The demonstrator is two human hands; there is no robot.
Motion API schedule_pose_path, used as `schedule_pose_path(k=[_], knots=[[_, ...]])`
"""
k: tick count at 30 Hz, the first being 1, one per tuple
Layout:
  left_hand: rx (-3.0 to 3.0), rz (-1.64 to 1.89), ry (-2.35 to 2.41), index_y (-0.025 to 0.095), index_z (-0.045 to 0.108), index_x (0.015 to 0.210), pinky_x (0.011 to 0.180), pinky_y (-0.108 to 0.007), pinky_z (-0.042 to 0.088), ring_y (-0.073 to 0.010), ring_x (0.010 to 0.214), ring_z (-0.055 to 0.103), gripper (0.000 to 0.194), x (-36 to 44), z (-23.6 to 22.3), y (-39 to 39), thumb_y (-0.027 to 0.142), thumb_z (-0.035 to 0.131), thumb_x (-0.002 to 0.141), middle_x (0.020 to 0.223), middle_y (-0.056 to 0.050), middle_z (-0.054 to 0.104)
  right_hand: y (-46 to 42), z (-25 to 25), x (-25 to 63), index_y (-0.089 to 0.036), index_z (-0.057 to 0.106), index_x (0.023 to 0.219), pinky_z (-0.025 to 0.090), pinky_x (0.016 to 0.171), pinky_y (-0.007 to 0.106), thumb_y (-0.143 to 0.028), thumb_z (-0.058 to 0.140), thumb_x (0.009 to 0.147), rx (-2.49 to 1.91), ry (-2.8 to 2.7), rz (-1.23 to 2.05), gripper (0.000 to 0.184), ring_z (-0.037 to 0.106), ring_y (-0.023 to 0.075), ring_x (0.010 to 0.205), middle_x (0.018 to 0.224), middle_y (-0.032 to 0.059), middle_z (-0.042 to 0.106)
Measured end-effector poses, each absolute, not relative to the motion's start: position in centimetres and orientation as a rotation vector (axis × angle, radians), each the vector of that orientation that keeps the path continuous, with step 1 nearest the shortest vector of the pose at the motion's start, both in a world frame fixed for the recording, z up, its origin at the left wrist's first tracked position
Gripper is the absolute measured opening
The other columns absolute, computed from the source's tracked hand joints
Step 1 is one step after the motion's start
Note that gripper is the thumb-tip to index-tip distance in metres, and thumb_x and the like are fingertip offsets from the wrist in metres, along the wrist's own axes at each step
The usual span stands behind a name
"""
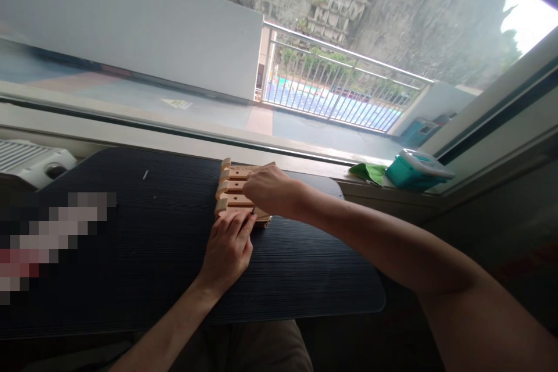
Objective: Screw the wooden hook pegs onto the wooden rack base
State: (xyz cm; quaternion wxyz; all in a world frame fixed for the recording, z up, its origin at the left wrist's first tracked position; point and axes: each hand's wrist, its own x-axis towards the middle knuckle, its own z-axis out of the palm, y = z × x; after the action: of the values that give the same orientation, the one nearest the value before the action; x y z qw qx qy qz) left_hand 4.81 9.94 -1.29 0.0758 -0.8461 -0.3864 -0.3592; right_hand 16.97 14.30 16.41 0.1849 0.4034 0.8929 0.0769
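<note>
Wooden slatted piece (236, 186) is under both hands, left hand's (230, 244) fingers pressed on its near edge, right hand (271, 189) curled over the slats; can't tell what that one's gripping. It's all sitting on a dark table (165, 261), with a teal container (416, 171) and green cloth (368, 172) by the window.

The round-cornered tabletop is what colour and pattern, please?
The round-cornered tabletop is near-black with fine parallel lines, best seen in the head view.

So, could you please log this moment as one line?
left hand: fingers at near end of wooden piece | right hand: curled over it, grip hidden | wooden piece: on dark table | green cloth: beside teal box
</note>
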Motion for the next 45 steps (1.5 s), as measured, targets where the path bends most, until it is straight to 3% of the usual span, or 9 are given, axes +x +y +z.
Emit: schedule_pose_path(k=[7, 15, 31, 39, 45], knots=[[-2.536, -1.073, -1.144, 0.013, 0.054, 0.127, 0.102, -0.045, 0.039, -0.0282, 0.117, 0.049, 0.044, 4.8, -1.4, 10.0, 0.008, 0.05, 0.083, 0.124, -0.013, 0.059, 14.9, 16.3, 16.9, -0.014, 0.067, 0.081, 0.047, 0.067, 0.029, -0.015, 0.05, 0.088, 1.157, 2.459, 0.152, 0.019, 0.067, 0.0208, 0.083, 0.082, 0.0094, 0.071], [-2.551, -1.078, -1.169, 0.015, 0.054, 0.128, 0.104, -0.047, 0.038, -0.0279, 0.118, 0.049, 0.046, 4.8, -1.4, 9.9, 0.008, 0.049, 0.083, 0.126, -0.011, 0.058, 13.6, 17.7, 16.8, -0.016, 0.068, 0.091, 0.048, 0.067, 0.03, -0.014, 0.052, 0.086, 1.205, 2.434, 0.142, 0.017, 0.066, 0.0221, 0.089, 0.092, 0.0084, 0.072], [-2.566, -1.1, -1.178, 0.015, 0.055, 0.128, 0.103, -0.046, 0.039, -0.0274, 0.118, 0.05, 0.046, 4.7, -1.4, 9.8, 0.008, 0.05, 0.083, 0.126, -0.012, 0.059, 14.6, 16.3, 17.0, -0.012, 0.068, 0.082, 0.045, 0.065, 0.029, -0.019, 0.049, 0.089, 1.241, 2.437, 0.137, 0.021, 0.066, 0.0211, 0.082, 0.082, 0.0105, 0.07], [-2.55, -1.097, -1.186, 0.016, 0.056, 0.127, 0.102, -0.046, 0.04, -0.0275, 0.117, 0.05, 0.046, 4.7, -1.2, 9.7, 0.008, 0.05, 0.082, 0.126, -0.011, 0.059, 13.1, 18.5, 16.7, -0.015, 0.069, 0.087, 0.044, 0.065, 0.03, -0.014, 0.052, 0.087, 1.265, 2.374, 0.102, 0.017, 0.065, 0.0205, 0.081, 0.085, 0.0083, 0.07], [-2.528, -1.079, -1.176, 0.013, 0.059, 0.123, 0.101, -0.045, 0.04, -0.0284, 0.116, 0.05, 0.041, 4.7, -1.4, 9.9, 0.009, 0.051, 0.083, 0.123, -0.013, 0.06, 13.6, 17.3, 16.5, -0.013, 0.068, 0.08, 0.043, 0.065, 0.029, -0.015, 0.044, 0.092, 1.086, 2.52, 0.162, 0.026, 0.065, 0.0203, 0.083, 0.081, 0.0086, 0.069]])
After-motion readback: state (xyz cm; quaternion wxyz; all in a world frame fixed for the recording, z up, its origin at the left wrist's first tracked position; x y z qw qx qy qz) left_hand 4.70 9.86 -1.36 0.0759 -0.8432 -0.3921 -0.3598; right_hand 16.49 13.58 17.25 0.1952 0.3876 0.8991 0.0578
